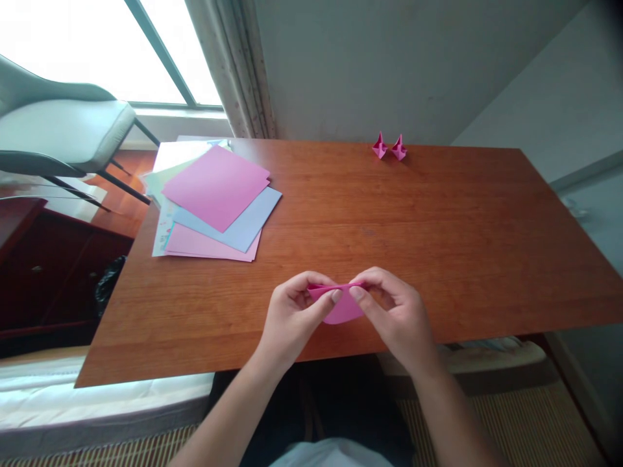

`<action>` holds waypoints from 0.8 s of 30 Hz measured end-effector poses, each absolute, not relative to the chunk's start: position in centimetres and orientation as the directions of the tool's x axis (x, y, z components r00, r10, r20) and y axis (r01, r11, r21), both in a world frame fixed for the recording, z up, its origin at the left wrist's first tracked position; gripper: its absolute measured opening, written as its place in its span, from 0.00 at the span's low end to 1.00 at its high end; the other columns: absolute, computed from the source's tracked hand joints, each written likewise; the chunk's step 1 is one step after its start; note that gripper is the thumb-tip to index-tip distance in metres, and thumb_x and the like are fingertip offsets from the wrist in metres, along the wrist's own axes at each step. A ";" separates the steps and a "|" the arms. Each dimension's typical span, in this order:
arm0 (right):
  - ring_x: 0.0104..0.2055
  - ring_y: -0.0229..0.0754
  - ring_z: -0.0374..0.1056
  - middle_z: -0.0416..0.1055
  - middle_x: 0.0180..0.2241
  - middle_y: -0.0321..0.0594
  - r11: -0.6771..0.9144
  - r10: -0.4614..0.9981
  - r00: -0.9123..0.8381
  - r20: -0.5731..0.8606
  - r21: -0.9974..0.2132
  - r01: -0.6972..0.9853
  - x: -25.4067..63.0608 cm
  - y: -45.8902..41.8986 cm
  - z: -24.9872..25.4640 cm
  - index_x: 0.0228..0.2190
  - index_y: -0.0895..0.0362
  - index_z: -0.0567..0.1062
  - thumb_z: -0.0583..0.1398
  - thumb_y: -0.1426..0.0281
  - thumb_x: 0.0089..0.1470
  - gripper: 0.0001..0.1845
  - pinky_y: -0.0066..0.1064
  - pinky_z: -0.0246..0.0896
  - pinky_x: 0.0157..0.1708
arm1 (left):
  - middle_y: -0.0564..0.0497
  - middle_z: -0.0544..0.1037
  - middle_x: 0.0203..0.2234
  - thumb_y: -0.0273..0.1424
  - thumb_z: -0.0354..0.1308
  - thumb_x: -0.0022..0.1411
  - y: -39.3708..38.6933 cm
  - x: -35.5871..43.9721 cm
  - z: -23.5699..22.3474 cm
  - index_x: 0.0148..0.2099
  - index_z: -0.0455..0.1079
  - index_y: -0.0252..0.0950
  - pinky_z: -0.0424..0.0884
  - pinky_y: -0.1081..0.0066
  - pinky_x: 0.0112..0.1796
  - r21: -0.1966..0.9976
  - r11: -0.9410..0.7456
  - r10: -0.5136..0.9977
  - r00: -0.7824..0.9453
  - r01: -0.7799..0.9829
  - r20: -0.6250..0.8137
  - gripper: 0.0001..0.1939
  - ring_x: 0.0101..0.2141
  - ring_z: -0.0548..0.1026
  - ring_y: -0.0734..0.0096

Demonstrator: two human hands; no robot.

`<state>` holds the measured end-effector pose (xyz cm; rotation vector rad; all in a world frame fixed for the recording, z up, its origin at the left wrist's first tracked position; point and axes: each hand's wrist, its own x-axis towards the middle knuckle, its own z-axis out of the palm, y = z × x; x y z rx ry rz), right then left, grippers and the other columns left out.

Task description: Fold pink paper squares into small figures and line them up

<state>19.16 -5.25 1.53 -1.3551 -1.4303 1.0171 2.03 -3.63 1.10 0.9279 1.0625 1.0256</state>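
Near the front edge of the wooden table, a pink sheet of paper (344,310) is held between both hands, with a folded edge along its top. My left hand (299,311) pinches the left end of that edge between thumb and fingers. On the other end, my right hand (395,308) grips the paper the same way, its thumb close to the left one. The lower part of the sheet bends downward. Fingers hide both side ends of the paper.
On the table (438,240), a stack of pink paper (219,185) and blue paper (253,217) lies at the left. Two small pink origami figures (379,146) stand at the far edge. A grey chair (63,123) stands beyond the left side, near a curtain (238,65).
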 end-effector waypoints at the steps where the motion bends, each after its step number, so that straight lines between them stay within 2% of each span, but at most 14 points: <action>1: 0.37 0.41 0.71 0.74 0.33 0.36 0.055 0.998 0.023 0.063 -0.964 0.260 19.1 -5.3 1.3 0.33 0.52 0.77 0.63 0.66 0.61 0.05 0.32 0.66 0.38 | 0.51 0.80 0.29 0.34 0.71 0.56 -3.7 2.0 1.0 0.34 0.76 0.35 0.71 0.76 0.31 0.943 0.262 0.961 0.149 -0.207 -0.235 0.09 0.31 0.75 0.73; 5: 0.35 0.40 0.70 0.74 0.32 0.36 0.057 0.995 0.064 0.074 -0.968 0.244 18.8 -5.5 1.2 0.33 0.52 0.78 0.64 0.64 0.60 0.05 0.32 0.66 0.37 | 0.52 0.79 0.28 0.33 0.71 0.56 -3.8 2.1 0.8 0.33 0.76 0.35 0.70 0.76 0.30 0.941 0.260 0.963 0.133 -0.217 -0.236 0.09 0.30 0.74 0.74; 24: 0.34 0.40 0.70 0.74 0.31 0.36 0.048 0.998 0.034 0.057 -0.975 0.219 18.9 -5.6 1.7 0.32 0.53 0.78 0.63 0.64 0.61 0.07 0.31 0.66 0.35 | 0.52 0.78 0.28 0.34 0.71 0.56 -4.0 2.0 0.8 0.33 0.75 0.35 0.70 0.76 0.30 0.944 0.254 0.964 0.139 -0.210 -0.229 0.09 0.30 0.73 0.74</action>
